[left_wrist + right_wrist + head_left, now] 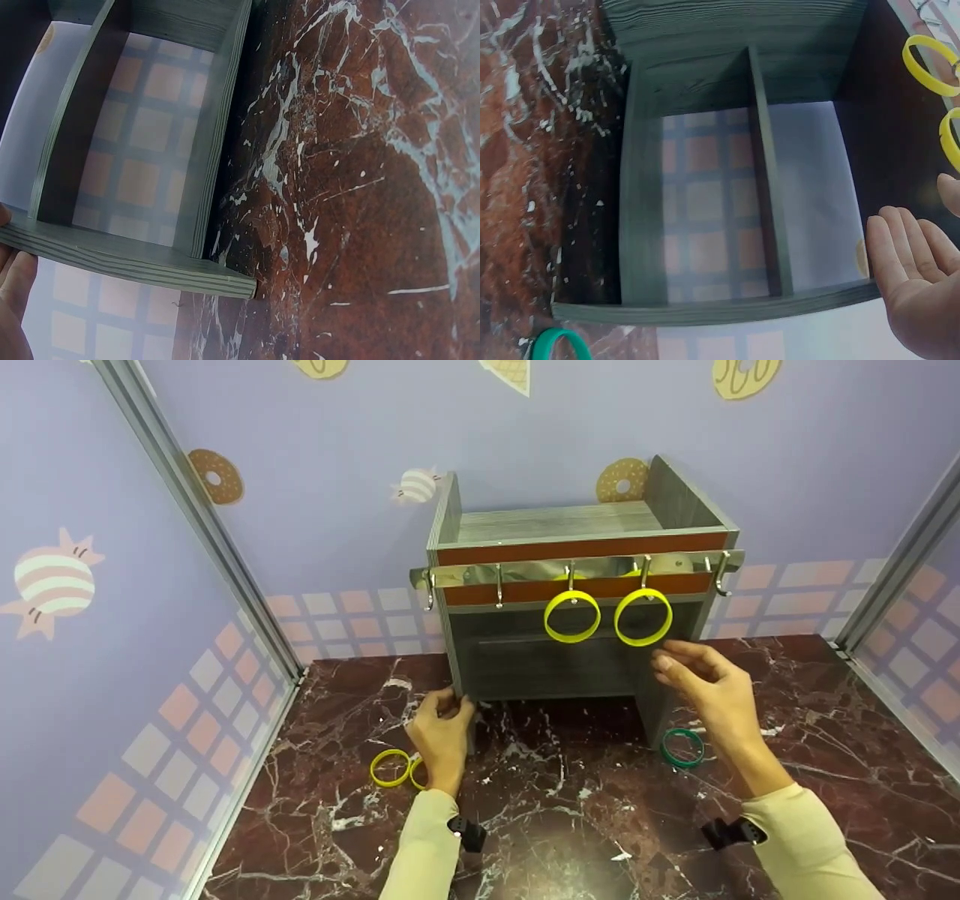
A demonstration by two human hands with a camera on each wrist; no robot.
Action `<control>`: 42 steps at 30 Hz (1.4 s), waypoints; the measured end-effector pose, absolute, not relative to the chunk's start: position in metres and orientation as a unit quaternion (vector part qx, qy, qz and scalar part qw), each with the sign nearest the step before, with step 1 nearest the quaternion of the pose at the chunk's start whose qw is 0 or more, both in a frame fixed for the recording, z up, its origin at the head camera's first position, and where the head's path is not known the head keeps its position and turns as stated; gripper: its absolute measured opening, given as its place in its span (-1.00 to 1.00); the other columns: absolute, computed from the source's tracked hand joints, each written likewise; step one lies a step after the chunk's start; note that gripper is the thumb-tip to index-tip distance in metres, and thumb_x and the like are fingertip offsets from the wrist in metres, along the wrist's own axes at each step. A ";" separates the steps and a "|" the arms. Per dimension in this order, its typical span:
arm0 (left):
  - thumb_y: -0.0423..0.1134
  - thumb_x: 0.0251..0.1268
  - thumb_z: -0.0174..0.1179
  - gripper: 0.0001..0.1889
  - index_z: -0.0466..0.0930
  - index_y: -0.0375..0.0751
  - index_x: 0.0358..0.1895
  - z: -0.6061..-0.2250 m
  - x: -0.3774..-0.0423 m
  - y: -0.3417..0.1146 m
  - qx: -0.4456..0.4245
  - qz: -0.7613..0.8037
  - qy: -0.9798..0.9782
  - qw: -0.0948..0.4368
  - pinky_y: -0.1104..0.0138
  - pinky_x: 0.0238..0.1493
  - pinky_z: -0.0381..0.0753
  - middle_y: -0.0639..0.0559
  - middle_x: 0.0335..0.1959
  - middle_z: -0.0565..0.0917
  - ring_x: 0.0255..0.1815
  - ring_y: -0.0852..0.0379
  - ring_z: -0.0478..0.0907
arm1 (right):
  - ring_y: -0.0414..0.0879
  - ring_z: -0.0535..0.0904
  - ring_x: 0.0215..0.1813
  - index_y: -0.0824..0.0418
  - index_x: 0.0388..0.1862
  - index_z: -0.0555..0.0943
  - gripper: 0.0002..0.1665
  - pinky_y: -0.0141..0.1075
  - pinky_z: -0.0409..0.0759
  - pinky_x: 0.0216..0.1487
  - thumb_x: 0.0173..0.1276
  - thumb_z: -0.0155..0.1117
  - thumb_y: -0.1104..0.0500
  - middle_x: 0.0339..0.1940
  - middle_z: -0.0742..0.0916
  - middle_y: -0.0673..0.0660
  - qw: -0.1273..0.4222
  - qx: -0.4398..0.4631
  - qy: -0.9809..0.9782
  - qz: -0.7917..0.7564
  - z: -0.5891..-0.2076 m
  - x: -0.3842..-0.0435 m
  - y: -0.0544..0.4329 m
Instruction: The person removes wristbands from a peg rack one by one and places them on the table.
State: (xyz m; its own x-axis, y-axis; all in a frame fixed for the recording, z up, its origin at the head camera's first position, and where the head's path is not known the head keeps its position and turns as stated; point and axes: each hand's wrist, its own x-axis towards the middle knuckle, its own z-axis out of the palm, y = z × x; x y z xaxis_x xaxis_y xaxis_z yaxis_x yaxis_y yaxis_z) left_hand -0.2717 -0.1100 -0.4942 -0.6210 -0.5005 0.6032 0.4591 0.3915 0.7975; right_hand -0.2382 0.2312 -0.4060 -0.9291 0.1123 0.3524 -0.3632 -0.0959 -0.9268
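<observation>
A grey wooden shelf (555,667) stands on the table, a metal hook rail (465,575) across its front. My left hand (441,735) grips the front edge of its left side panel; in the left wrist view, fingers (16,281) lie on both sides of that board. On two middle hooks hang a yellow ring (572,639) and another yellow ring (643,643). Just below and right of the latter is my right hand (716,690), fingers loosely extended beside the right side panel. In the right wrist view, its straight fingertips (877,225) are right at the panel's edge, holding nothing.
A yellow ring (390,785) lies left of the shelf, with another partly hidden behind my left wrist. A green ring (682,765) lies by the shelf's right foot. The marbled table (555,847) meets patterned walls (337,532) at the back and sides.
</observation>
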 end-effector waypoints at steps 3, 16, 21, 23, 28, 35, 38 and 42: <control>-0.55 0.01 0.49 -0.84 0.77 -0.39 -0.31 -0.494 -0.272 -0.110 0.018 -0.552 -0.713 0.431 0.45 -0.37 0.76 -0.17 -0.41 0.79 -0.42 -0.07 0.80 | -0.01 0.82 -0.01 0.61 0.26 0.56 -0.47 -0.15 0.74 0.11 0.46 0.45 0.29 0.00 0.82 0.25 0.166 0.102 -0.643 0.741 -0.402 -0.239 0.228; -0.54 0.01 0.50 -0.84 0.77 -0.38 -0.30 -0.494 -0.272 -0.110 0.021 -0.550 -0.716 0.429 0.35 -0.37 0.79 -0.17 -0.39 0.79 -0.41 -0.06 0.80 | 0.10 0.82 -0.02 0.66 0.21 0.57 -0.56 -0.09 0.75 0.11 0.46 0.39 0.41 -0.06 0.83 0.25 0.180 0.115 -0.602 0.770 -0.388 -0.243 0.216; -0.53 0.03 0.50 -0.84 0.78 -0.36 -0.28 -0.493 -0.270 -0.110 0.022 -0.544 -0.720 0.430 0.36 -0.37 0.79 -0.17 -0.39 0.80 -0.41 -0.06 0.80 | 0.08 0.83 -0.13 0.67 0.12 0.62 -0.66 -0.09 0.78 0.05 0.43 0.37 0.49 -0.12 0.84 0.29 0.203 0.115 -0.586 0.776 -0.384 -0.245 0.211; -0.53 0.03 0.50 -0.84 0.78 -0.37 -0.28 -0.493 -0.271 -0.110 0.022 -0.546 -0.719 0.430 0.34 -0.36 0.80 -0.18 -0.39 0.79 -0.40 -0.07 0.80 | 0.06 0.84 -0.17 0.68 0.09 0.62 -0.68 -0.10 0.78 0.03 0.42 0.36 0.51 -0.14 0.84 0.30 0.210 0.117 -0.581 0.778 -0.383 -0.246 0.210; -0.54 0.02 0.50 -0.84 0.78 -0.38 -0.29 -0.494 -0.271 -0.110 0.025 -0.550 -0.719 0.425 0.26 -0.34 0.83 -0.18 -0.38 0.79 -0.40 -0.07 0.81 | 0.08 0.83 -0.20 0.68 0.03 0.64 -0.73 -0.12 0.80 -0.01 0.41 0.37 0.52 -0.16 0.84 0.31 0.224 0.117 -0.574 0.779 -0.380 -0.245 0.209; -0.54 0.03 0.50 -0.84 0.77 -0.39 -0.29 -0.493 -0.271 -0.111 0.025 -0.549 -0.719 0.426 0.23 -0.35 0.83 -0.18 -0.39 0.79 -0.40 -0.06 0.81 | 0.08 0.82 -0.24 0.68 0.01 0.64 -0.70 -0.12 0.80 -0.03 0.40 0.41 0.47 -0.21 0.83 0.30 0.236 0.113 -0.579 0.772 -0.377 -0.244 0.210; -0.54 0.03 0.50 -0.84 0.78 -0.38 -0.29 -0.493 -0.270 -0.111 0.024 -0.547 -0.719 0.427 0.26 -0.35 0.82 -0.17 -0.39 0.80 -0.40 -0.05 0.81 | 0.07 0.82 -0.25 0.66 0.00 0.65 -0.70 -0.12 0.79 -0.03 0.40 0.43 0.45 -0.20 0.83 0.31 0.242 0.110 -0.579 0.770 -0.374 -0.243 0.210; -0.53 0.03 0.50 -0.84 0.78 -0.36 -0.29 -0.494 -0.271 -0.110 0.025 -0.544 -0.723 0.426 0.29 -0.35 0.82 -0.16 -0.38 0.80 -0.39 -0.04 0.81 | 0.05 0.81 -0.27 0.64 -0.02 0.66 -0.75 -0.13 0.80 -0.05 0.40 0.42 0.47 -0.18 0.82 0.32 0.251 0.108 -0.563 0.780 -0.370 -0.241 0.209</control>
State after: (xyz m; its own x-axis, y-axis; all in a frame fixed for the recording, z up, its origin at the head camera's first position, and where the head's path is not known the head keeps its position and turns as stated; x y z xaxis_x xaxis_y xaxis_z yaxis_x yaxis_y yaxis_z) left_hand -0.2710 -0.1102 -0.4937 -0.6355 -0.4995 0.5887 0.4271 0.4078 0.8070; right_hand -0.2412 0.2091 -0.3699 -0.8507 0.2708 0.4506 -0.5130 -0.2402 -0.8241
